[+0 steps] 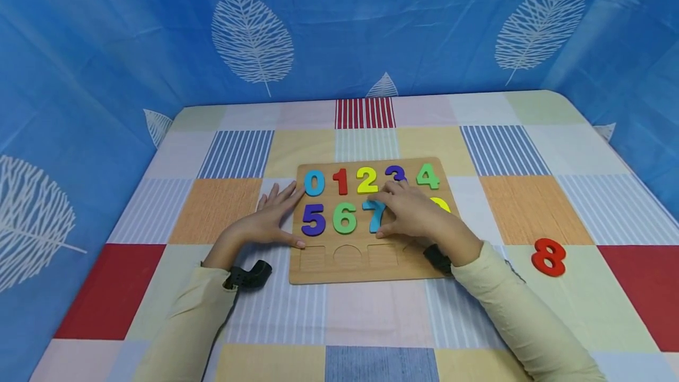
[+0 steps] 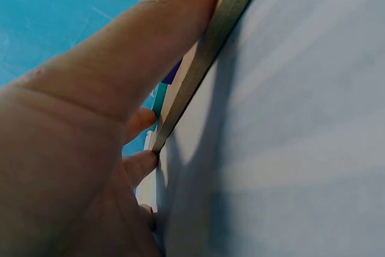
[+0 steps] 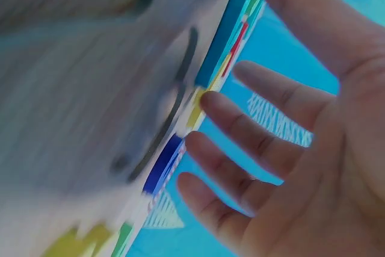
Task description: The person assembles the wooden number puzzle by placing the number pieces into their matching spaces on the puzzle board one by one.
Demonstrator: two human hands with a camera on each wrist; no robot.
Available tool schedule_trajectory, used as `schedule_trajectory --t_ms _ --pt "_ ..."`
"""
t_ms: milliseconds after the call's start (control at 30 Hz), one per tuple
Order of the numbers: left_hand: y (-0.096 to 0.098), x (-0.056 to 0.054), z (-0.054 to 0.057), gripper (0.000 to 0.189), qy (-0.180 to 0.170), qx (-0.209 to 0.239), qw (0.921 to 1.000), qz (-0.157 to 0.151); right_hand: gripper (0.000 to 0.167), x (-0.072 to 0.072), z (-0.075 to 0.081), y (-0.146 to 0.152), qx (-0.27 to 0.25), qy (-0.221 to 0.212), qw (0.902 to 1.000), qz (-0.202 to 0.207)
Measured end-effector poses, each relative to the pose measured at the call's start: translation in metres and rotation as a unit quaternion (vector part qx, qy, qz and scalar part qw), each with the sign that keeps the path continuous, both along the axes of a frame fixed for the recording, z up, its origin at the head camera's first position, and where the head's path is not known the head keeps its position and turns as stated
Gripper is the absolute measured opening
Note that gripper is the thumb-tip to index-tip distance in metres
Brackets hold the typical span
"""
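Observation:
A wooden number board [image 1: 323, 264] lies on the table with colourful number pieces in two rows. My left hand [image 1: 270, 217] is spread at its left edge, thumb on the board near the purple 5 [image 1: 313, 220] and fingertips beside the blue 0 [image 1: 315, 183]. Over the light-blue 7 [image 1: 375, 208] is my right hand [image 1: 411, 208], thumb by its lower end and index finger by its top. In the right wrist view those fingers are loosely bent and spread, the thumb tip at the 7 [image 3: 222, 34]. The right hand partly covers the purple 3 [image 1: 395, 171] and yellow 9 [image 1: 440, 203].
A red 8 [image 1: 549, 257] lies on the patchwork tablecloth [image 1: 371, 317], right of the board. The red 1 [image 1: 340, 181], yellow 2 [image 1: 367, 180], green 4 [image 1: 427, 176] and green 6 [image 1: 345, 218] sit on the board. Shallow recesses line its front. A blue curtain [image 1: 345, 28] hangs behind.

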State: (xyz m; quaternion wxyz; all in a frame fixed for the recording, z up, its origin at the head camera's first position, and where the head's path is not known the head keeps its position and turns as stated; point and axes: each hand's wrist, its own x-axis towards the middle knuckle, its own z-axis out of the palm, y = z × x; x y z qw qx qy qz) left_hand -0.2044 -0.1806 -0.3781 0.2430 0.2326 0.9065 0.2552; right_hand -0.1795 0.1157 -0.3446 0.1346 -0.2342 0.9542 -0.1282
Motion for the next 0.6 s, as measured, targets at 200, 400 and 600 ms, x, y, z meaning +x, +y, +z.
schedule_trajectory --t_ms 200,400,600 --pt "0.001 -0.001 0.0 0.111 0.002 -0.008 1.0 -0.001 0.074 0.006 0.004 0.028 -0.014 0.009 0.9995 -0.025" --pt "0.002 -0.001 0.0 0.111 0.003 -0.014 0.9999 0.004 0.071 0.026 0.011 0.076 -0.013 0.02 0.9973 -0.07" --pt "0.003 0.001 -0.001 0.112 0.004 -0.014 0.9999 0.003 0.075 0.056 0.015 0.138 0.018 0.029 0.993 -0.113"
